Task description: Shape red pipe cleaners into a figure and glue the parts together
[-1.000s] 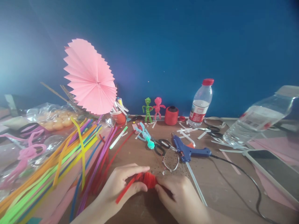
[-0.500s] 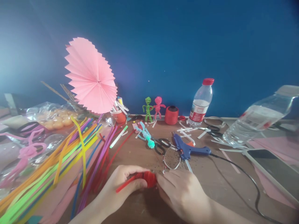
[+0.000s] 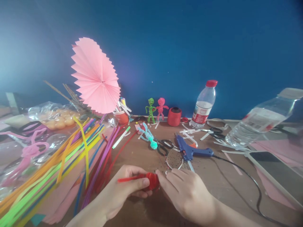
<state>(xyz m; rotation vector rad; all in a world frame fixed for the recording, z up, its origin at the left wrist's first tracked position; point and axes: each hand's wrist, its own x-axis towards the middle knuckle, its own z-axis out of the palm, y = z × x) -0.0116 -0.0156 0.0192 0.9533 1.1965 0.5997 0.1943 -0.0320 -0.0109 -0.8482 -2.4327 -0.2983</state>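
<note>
Low in the middle, my left hand (image 3: 129, 186) pinches a red pipe cleaner coil (image 3: 153, 181) between thumb and fingers. A straight red end of it sticks out leftward over the hand. My right hand (image 3: 187, 189) is closed at the coil's right side, fingertips against it; their undersides are hidden. Beyond the hands lies a light-blue pipe cleaner figure (image 3: 149, 137), head toward me. A green figure (image 3: 151, 110) and a pink figure (image 3: 161, 108) stand upright by the wall.
A blue glue gun (image 3: 193, 151) with a cord and black-handled scissors (image 3: 163, 146) lie ahead. Bottles (image 3: 203, 105), paper strips and a phone (image 3: 272, 170) are at the right. Pipe cleaners (image 3: 63, 157), a pink paper fan (image 3: 97, 78) and a red spool (image 3: 174, 116) are also there.
The red end beside my left thumb has swung up from slanting to nearly level, and the coil has turned in my fingers. My right hand stays beside it. The view shifts slightly.
</note>
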